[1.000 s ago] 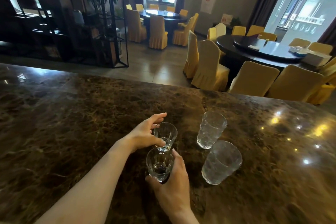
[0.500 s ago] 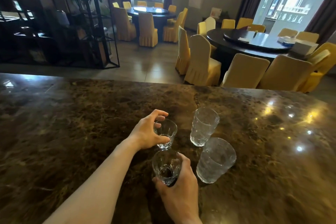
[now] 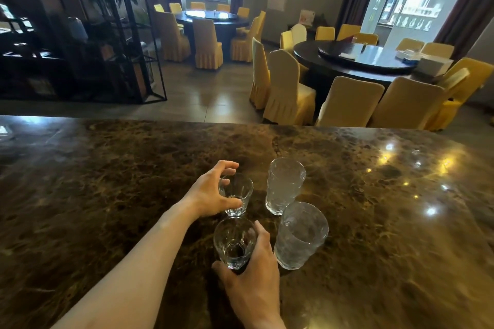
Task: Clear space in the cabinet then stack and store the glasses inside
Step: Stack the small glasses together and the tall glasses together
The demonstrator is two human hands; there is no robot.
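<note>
Your right hand (image 3: 254, 280) is wrapped around the near small glass (image 3: 234, 242), thumb at its base on the left and fingers up its right side; the glass tilts toward you and you can see straight down to its thick bottom. Just beyond it stands the far small glass (image 3: 236, 193), upright on the counter (image 3: 107, 181), with your left hand (image 3: 211, 192) curled round its left side, thumb low at the front and fingers over the rim at the back. The two small glasses sit close but apart. To their right stand two taller textured tumblers, the near tumbler (image 3: 300, 235) just beside your right hand, the far tumbler (image 3: 284, 185) behind it. Past the counter edge are round tables (image 3: 361, 61) ringed with yellow chairs (image 3: 288, 88), and a black shelf frame (image 3: 115, 29) at left.
</note>
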